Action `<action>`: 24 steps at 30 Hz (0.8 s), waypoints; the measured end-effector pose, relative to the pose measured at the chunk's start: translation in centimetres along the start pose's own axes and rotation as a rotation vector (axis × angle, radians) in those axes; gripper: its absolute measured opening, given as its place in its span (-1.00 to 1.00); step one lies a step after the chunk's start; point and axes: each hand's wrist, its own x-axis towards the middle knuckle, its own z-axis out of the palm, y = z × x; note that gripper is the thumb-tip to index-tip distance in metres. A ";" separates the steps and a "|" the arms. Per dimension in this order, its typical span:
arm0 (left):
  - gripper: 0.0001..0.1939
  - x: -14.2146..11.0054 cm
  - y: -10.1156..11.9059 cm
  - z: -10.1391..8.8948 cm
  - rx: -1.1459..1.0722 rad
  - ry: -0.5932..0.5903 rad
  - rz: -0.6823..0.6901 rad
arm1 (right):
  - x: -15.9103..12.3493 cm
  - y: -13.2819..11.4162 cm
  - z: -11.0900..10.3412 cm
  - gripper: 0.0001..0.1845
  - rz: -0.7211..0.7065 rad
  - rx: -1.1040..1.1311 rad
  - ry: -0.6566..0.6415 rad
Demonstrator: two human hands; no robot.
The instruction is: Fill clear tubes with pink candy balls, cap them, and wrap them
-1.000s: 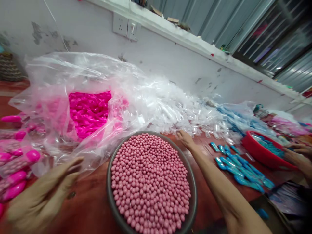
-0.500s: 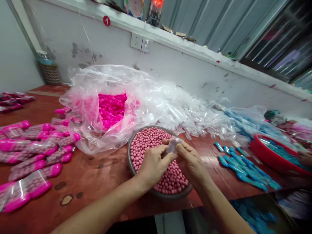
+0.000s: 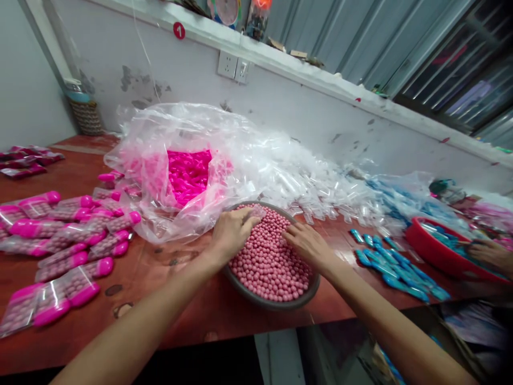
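The left grip [image 3: 234, 232] pinches a small, see-through case [image 3: 257, 212] over the far left part of the round bowl [image 3: 276, 306]. The right grip [image 3: 306, 243] has its fingers bent down onto the beads [image 3: 272, 262] at the bowl's right side; I cannot tell if it has any beads in it. The beads are small, pink, round balls, and they fill much of the dark bowl, which sits on the shiny red worktop [image 3: 192, 321].

On the left lie see-through packs [image 3: 66, 235] of pink beads with smooth, bright pink ends. Far behind the bowl, a thin, crinkly plastic bag [image 3: 156, 227] is open around a heap of bright pink bits [image 3: 189, 176]. Next to it is a big pile of clear, shiny plastic pieces [image 3: 304, 179]. On the right are glossy blue packs [image 3: 396, 270] and a red tub [image 3: 436, 256] with blue bits inside, where another person's hand [image 3: 491, 254] reaches in
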 end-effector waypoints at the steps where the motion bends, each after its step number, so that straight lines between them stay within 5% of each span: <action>1: -0.79 0.8 -0.7 0.3 0.057 -0.014 0.007 | 0.4 -0.1 0.6 -0.76 -0.024 -0.053 -0.053; 5: -0.77 1.8 -2.9 1.6 0.225 -0.035 0.050 | 2.4 -0.9 2.7 -0.81 -0.101 0.037 -0.132; 10: -0.70 0.5 -3.8 1.1 0.159 0.057 0.159 | 2.5 -1.3 3.1 -0.81 -0.039 0.270 -0.064; 15: -0.69 -1.0 -1.8 0.2 0.003 -0.023 0.157 | 1.0 -2.1 1.8 -0.85 0.180 1.148 0.091; 17: -0.70 -1.4 -0.9 0.4 -0.069 -0.116 0.136 | 0.8 -3.1 1.4 -0.83 0.215 1.320 0.115; 24: -0.80 -1.7 -0.9 0.4 -0.389 -0.294 0.020 | 0.2 -5.5 -0.4 -0.63 0.177 1.294 0.169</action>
